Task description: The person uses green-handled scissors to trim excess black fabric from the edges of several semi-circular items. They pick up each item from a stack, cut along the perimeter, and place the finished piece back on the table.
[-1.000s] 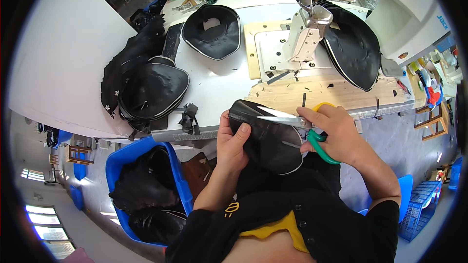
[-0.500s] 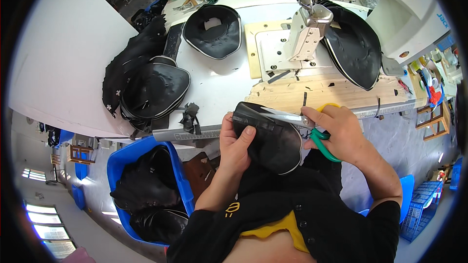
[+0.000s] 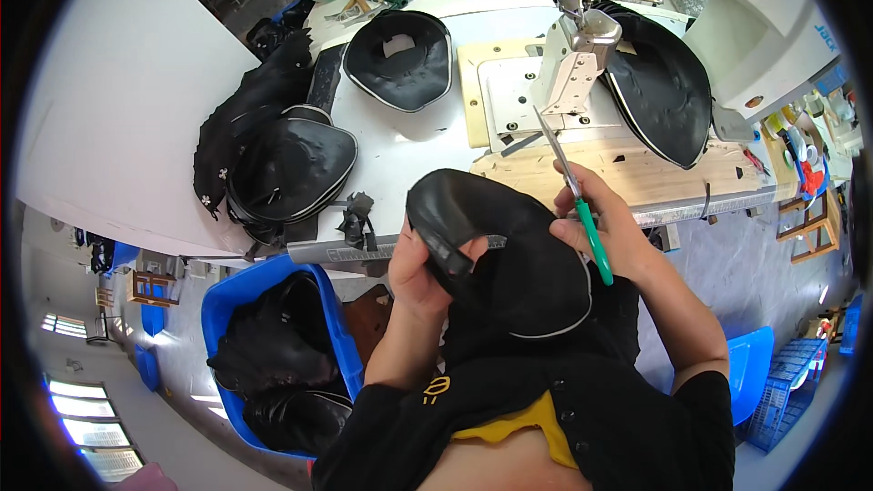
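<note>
My left hand (image 3: 420,275) is closed on one end of a black leather shoe upper (image 3: 546,273). The piece curves in a loop over my lap and has a thin pale edge along its lower right. Its far side shows smooth leather, and part of it hides some of my left fingers. Against its right side rests my right hand (image 3: 600,223), with green-handled scissors (image 3: 573,182) in its grip. Their blades point up and away toward the sewing machine, clear of the leather. The lower loop of the handle is seen edge-on.
Ahead stands a post-bed sewing machine (image 3: 573,68), a black upper (image 3: 662,91) behind its post. More black uppers lie on the left of the table (image 3: 305,164) and at its middle (image 3: 400,64). A blue bin (image 3: 341,336) of black pieces sits below left. Leather scraps dot the table edge.
The scissors have come away from the leather and swung to point up and away. The shoe upper has been turned and opened into a loop, and my left hand has shifted slightly left.
</note>
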The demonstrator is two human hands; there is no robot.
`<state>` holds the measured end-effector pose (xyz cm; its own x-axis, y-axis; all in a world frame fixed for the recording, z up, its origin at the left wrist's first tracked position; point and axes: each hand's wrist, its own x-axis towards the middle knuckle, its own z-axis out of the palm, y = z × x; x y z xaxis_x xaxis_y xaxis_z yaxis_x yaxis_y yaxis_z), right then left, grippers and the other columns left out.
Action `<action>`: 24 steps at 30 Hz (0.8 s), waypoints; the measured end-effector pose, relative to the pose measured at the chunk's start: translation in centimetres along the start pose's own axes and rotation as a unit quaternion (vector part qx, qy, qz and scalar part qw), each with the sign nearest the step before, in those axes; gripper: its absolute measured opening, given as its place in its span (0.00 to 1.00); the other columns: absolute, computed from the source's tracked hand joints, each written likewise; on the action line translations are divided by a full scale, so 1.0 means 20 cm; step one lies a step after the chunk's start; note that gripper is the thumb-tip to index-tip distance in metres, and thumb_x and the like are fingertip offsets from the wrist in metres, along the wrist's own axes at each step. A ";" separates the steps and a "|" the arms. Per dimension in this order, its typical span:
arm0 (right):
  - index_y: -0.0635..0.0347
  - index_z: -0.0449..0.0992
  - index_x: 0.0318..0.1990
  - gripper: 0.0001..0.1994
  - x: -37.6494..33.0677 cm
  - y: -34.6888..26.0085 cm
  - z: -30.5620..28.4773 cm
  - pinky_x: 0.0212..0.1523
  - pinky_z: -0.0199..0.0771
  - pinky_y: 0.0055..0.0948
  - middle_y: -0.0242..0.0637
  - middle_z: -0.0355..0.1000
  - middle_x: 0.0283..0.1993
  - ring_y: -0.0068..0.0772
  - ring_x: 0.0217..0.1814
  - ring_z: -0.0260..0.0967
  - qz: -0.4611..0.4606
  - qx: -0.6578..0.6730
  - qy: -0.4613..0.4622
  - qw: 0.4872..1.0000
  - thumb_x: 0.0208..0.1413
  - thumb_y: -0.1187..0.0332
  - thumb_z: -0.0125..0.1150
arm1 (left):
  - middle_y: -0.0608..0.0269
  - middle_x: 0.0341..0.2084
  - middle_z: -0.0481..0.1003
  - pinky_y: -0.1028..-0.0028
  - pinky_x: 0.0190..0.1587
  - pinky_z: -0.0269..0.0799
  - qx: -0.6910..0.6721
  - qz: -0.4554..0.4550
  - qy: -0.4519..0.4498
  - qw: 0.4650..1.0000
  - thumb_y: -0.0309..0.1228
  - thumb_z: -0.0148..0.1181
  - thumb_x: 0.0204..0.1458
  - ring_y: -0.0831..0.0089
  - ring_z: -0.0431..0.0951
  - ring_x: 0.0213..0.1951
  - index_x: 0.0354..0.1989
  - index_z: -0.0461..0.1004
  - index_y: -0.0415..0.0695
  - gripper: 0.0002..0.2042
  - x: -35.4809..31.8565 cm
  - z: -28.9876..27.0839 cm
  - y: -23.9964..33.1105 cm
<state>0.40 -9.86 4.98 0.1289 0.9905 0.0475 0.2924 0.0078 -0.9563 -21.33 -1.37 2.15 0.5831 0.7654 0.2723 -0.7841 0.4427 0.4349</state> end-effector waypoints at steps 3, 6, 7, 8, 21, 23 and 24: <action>0.58 0.60 0.60 0.31 0.02 0.02 0.02 0.38 0.63 0.19 0.28 0.62 0.39 0.17 0.36 0.58 0.033 0.107 -0.077 0.991 0.46 0.78 0.60 | 0.57 0.40 0.72 0.74 0.30 0.70 -0.122 0.005 -0.089 0.989 0.32 0.58 0.50 0.74 0.73 0.30 0.51 0.63 0.37 0.21 0.06 -0.03 0.06; 0.60 0.62 0.58 0.28 0.04 -0.03 0.07 0.37 0.62 0.18 0.26 0.61 0.37 0.16 0.34 0.58 0.064 0.142 -0.078 0.985 0.44 0.81 0.54 | 0.59 0.40 0.73 0.72 0.37 0.72 0.054 0.025 -0.004 0.998 0.26 0.57 0.50 0.74 0.75 0.34 0.48 0.64 0.38 0.17 0.10 0.00 0.16; 0.60 0.62 0.57 0.28 0.05 -0.03 0.07 0.37 0.62 0.18 0.26 0.62 0.37 0.16 0.34 0.59 0.070 0.181 -0.065 0.979 0.45 0.81 0.54 | 0.60 0.40 0.73 0.71 0.38 0.72 0.141 0.040 0.055 0.988 0.25 0.57 0.50 0.74 0.75 0.34 0.48 0.64 0.38 0.16 0.12 0.02 0.19; 0.60 0.63 0.57 0.27 0.06 -0.03 0.07 0.38 0.63 0.18 0.27 0.63 0.38 0.16 0.35 0.59 0.074 0.220 -0.048 0.972 0.45 0.81 0.54 | 0.62 0.37 0.74 0.74 0.34 0.70 0.265 0.039 0.133 0.954 0.21 0.58 0.48 0.76 0.73 0.30 0.42 0.68 0.39 0.12 0.15 0.04 0.22; 0.62 0.57 0.60 0.25 0.43 0.31 0.03 0.34 0.71 0.26 0.37 0.70 0.30 0.28 0.32 0.69 0.055 0.345 -0.076 0.934 0.57 0.65 0.57 | 0.57 0.42 0.70 0.75 0.35 0.69 0.732 0.113 0.204 0.641 0.25 0.59 0.46 0.73 0.72 0.35 0.47 0.72 0.40 0.17 0.30 -0.43 0.27; 0.61 0.57 0.60 0.26 0.44 0.31 0.00 0.37 0.69 0.28 0.40 0.70 0.30 0.33 0.34 0.69 0.065 0.364 -0.103 0.923 0.56 0.65 0.56 | 0.56 0.45 0.69 0.73 0.37 0.69 0.729 0.090 0.201 0.649 0.25 0.60 0.47 0.72 0.72 0.39 0.52 0.68 0.40 0.21 0.26 -0.45 0.27; 0.61 0.57 0.60 0.26 0.44 0.32 -0.01 0.38 0.69 0.29 0.40 0.70 0.30 0.34 0.34 0.69 0.063 0.379 -0.114 0.916 0.56 0.65 0.56 | 0.55 0.47 0.68 0.73 0.38 0.69 0.727 0.078 0.199 0.653 0.26 0.60 0.47 0.71 0.72 0.41 0.55 0.66 0.41 0.24 0.24 -0.45 0.26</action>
<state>3.66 -1.10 -0.63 -0.1104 0.9923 -0.0553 -0.4648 -0.1007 -0.8797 -24.56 8.88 -1.96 0.1931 0.9369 0.2913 0.3713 -0.3446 0.8622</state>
